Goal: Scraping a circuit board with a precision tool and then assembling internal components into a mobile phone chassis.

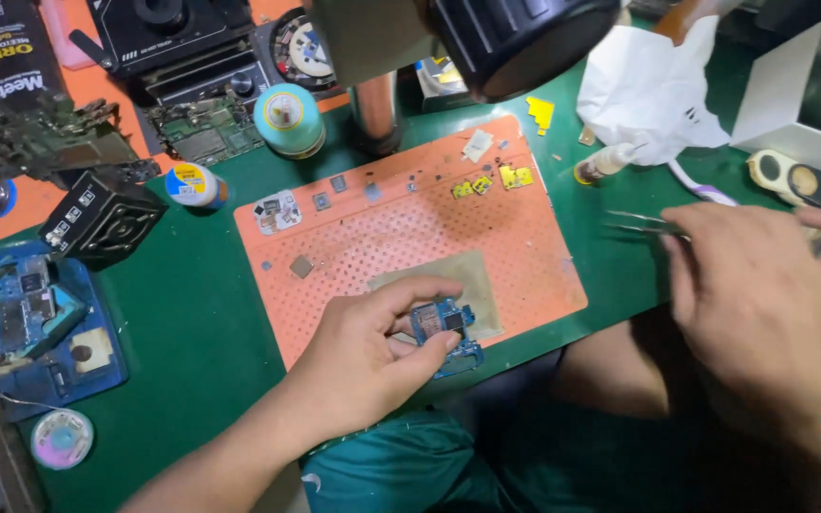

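My left hand [372,351] grips a small blue circuit board [447,328] at the near edge of an orange perforated work mat [401,237]. The board rests beside a tan patch [467,275] on the mat. My right hand [762,294] hovers to the right of the mat and holds thin metal tweezers [639,224] whose tips point left. Small chips and yellow tape bits [491,180] lie scattered along the mat's far edge.
A microscope head [515,38] hangs over the far side. At left stand a black cube block [102,218], a blue board holder [30,323], a solder wire spool [61,439] and a teal jar [289,119]. Crumpled white tissue [653,90] and a small bottle [605,163] lie at right.
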